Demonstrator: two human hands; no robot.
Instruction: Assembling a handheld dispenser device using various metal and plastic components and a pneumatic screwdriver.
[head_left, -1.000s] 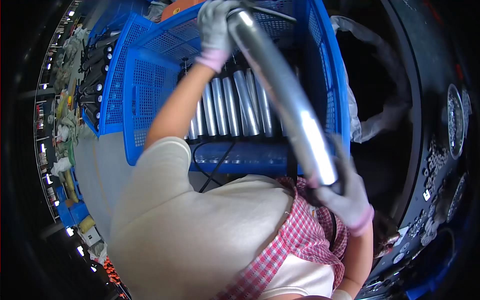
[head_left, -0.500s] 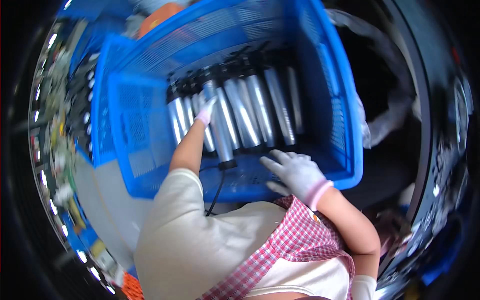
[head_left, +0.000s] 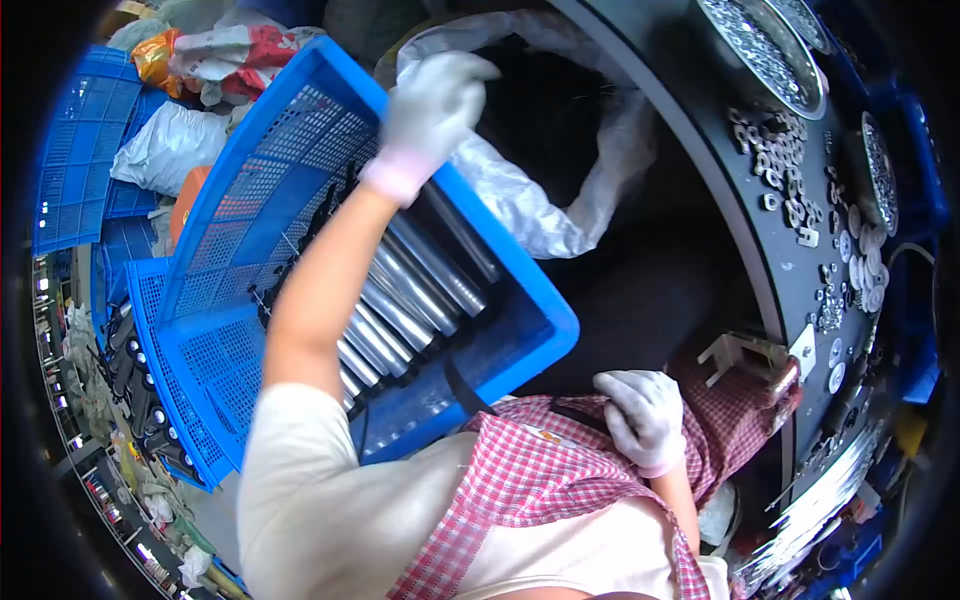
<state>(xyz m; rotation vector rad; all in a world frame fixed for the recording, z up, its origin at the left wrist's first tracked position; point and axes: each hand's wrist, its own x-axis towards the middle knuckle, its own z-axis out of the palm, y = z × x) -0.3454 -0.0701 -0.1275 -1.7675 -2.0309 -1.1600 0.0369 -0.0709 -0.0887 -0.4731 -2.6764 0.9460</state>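
Note:
A blue plastic crate (head_left: 552, 312) stands in front of me, with a row of shiny silver tubes (head_left: 410, 300) with black ends lying in it. My left hand (head_left: 430, 115), in a white glove with a pink cuff, is raised over the crate's far right rim. It is blurred, but its fingers look stretched and apart, and I see nothing in them. My forearm hides part of the tubes. My right hand (head_left: 645, 420), gloved alike, rests against the red checked apron (head_left: 545, 470) with its fingers curled in and nothing showing in them.
Beyond the crate lies an open white sack (head_left: 520, 200), dark inside. On the right, a dark table (head_left: 740, 195) carries a metal tray of small parts (head_left: 760, 55), scattered nuts and washers (head_left: 865, 265). A metal bracket (head_left: 745, 355) is near my right hand. More blue crates (head_left: 85, 150) stand left.
The view has swung to the right. My left hand has come up from among the tubes to the far rim. My right hand has drawn back from the crate's near side, its fingers now curled.

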